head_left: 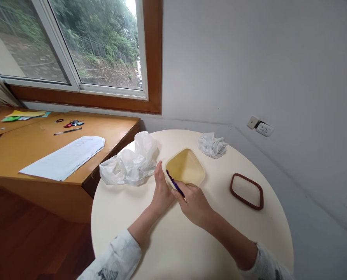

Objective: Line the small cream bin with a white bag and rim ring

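Note:
A pale yellow rounded-square container (pixel 188 165) sits on the round table, its open top facing up. My right hand (pixel 195 202) is closed around a thin dark purple strip with a ragged edge (pixel 175 183), which lies along the container's near left rim. What exactly the strip is, I cannot make out. Against the container's left outer side rests my left hand (pixel 162 190), fingers stretched out together; its thumb is mostly hidden. A brown rounded rectangular frame (pixel 261 196), perhaps a lid rim, lies apart to the right.
Crumpled white plastic bags (pixel 132 161) lie left of the container, and a smaller crumpled bag (pixel 212 146) is at the back right. The cream round table (pixel 173 249) adjoins a wooden desk (pixel 62 155) with papers (pixel 65 157), a pen (pixel 67 131) and keys (pixel 74 123).

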Motion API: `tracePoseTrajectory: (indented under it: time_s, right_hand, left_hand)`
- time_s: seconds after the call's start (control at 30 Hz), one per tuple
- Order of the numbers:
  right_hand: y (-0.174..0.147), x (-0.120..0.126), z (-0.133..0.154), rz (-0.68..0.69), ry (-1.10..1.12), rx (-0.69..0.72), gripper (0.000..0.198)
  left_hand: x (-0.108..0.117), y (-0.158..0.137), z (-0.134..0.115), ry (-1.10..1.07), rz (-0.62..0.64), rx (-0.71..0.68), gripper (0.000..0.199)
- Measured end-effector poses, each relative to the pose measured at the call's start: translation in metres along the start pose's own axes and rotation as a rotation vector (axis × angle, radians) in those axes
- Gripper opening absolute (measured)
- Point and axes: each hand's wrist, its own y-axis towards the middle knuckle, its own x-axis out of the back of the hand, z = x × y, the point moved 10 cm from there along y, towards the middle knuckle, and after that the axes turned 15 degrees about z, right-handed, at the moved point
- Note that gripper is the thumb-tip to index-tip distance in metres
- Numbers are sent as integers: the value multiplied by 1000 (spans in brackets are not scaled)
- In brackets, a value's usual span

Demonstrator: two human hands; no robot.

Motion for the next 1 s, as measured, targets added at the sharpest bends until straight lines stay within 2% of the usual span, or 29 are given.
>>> tracePoseTrajectory:
  time_s: [0.1,0.2,0.3,0.4,0.53,0.67,0.8,1.0]
  right_hand:
    - [0,3,2,214,166,33,34]
    - [5,3,-5,435,240,17,46]
    - [14,-12,-25,656,224,-57,51]
    - [28,-35,-42,812,145,-87,45]
    - [48,-58,-49,822,-65,-1,27]
    - [57,-69,-52,787,-196,1,25]
    - [56,-64,-52,740,-337,-43,25]
    - [40,-47,-55,718,-492,-185,28]
  left_hand:
    - [1,2,5,-38,20,41,107]
    - [1,3,2,-39,26,-1,112]
    - [-3,2,-5,-3,43,-76,111]
    - [-6,1,-8,18,61,-117,106]
    - [-7,2,-9,4,76,-131,107]
    - [-6,2,-12,24,82,-162,110]
    - [-6,2,-14,47,78,-180,111]
    - [-10,0,-19,36,94,-213,110]
